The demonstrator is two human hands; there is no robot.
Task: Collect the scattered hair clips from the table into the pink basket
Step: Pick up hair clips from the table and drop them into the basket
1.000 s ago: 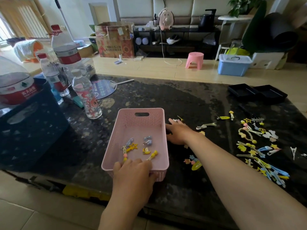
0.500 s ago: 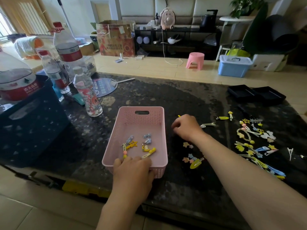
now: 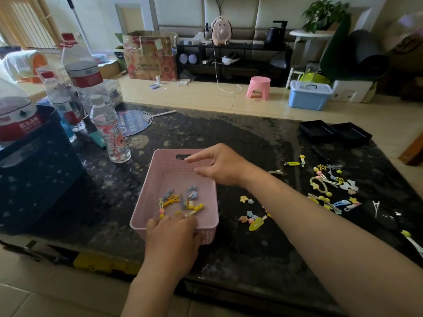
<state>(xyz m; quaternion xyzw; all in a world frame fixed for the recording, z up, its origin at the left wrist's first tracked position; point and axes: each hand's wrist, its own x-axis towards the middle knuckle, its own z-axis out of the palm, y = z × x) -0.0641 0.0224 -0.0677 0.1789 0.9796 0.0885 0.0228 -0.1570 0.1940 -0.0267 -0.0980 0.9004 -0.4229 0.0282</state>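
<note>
The right hand (image 3: 219,167) hovers over the basket (image 3: 160,179), fingers spread, holding nothing visible. The left hand (image 3: 172,234) clamps the basket's 6 o'clock rim. Loose clips (image 3: 329,186) lie at 3 o'clock on the tabletop (image 3: 229,138); the forearm crossing them could sweep some off.

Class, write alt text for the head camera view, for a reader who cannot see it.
A right hand hovers open over a pink basket holding several hair clips, while the left hand grips its near rim. More clips lie scattered on the dark table.
</note>
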